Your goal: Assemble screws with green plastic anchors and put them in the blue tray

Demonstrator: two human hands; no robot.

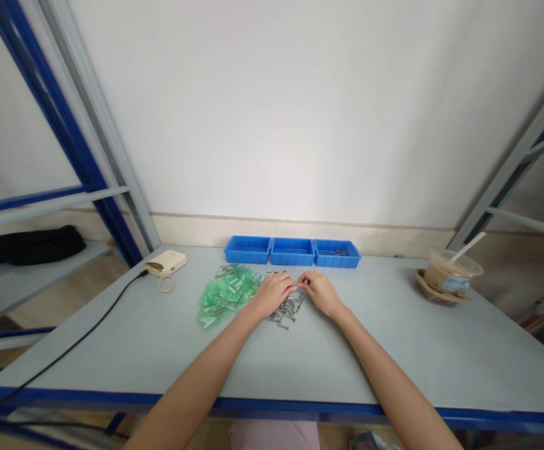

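Over the middle of the table, my left hand point(275, 292) and my right hand point(319, 291) meet almost fingertip to fingertip. Both have their fingers drawn together in a pinch; whatever they hold is too small to make out. Beneath and just in front of them lies a loose pile of metal screws point(286, 310), partly covered by my left hand. Left of the pile, crumpled green plastic bags point(227, 294) hold pale, slim pieces. Three blue bins stand in a row behind my hands: the left bin point(247, 250), the middle bin point(293, 252), and the right bin point(336, 255), with a few screws in it.
A cream-coloured device point(167, 262) with a ring strap and a black cable point(89, 331) sits at the left. On the right, a plastic cup point(452, 275) with a straw rests in a cardboard holder point(428, 290). Blue and grey shelf frames flank the table.
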